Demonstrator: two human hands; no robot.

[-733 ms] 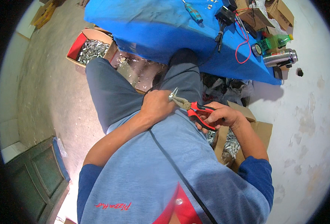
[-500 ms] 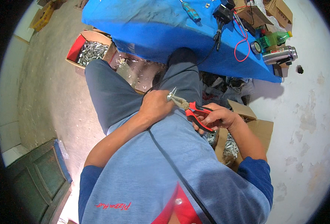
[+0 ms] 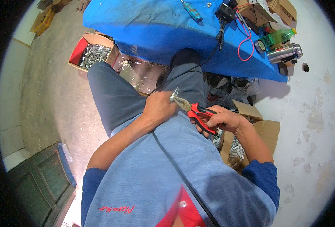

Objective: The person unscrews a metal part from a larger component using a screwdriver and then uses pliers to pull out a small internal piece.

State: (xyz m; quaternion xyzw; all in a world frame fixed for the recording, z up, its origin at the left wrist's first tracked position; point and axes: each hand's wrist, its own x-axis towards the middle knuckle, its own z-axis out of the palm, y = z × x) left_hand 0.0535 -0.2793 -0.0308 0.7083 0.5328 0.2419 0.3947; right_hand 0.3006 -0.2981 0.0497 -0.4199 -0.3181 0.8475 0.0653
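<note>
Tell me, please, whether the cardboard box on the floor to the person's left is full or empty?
Partly full: the open cardboard box with a red inner wall holds a heap of small silvery metal pieces that covers its bottom.

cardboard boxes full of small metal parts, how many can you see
2. One open box sits on the floor at the left, beside the blue table. The other box is by the right hand. More may be hidden under the table.

Light blue shirt with darker blue sleeves (red panel at the collar), grey trousers.
</note>
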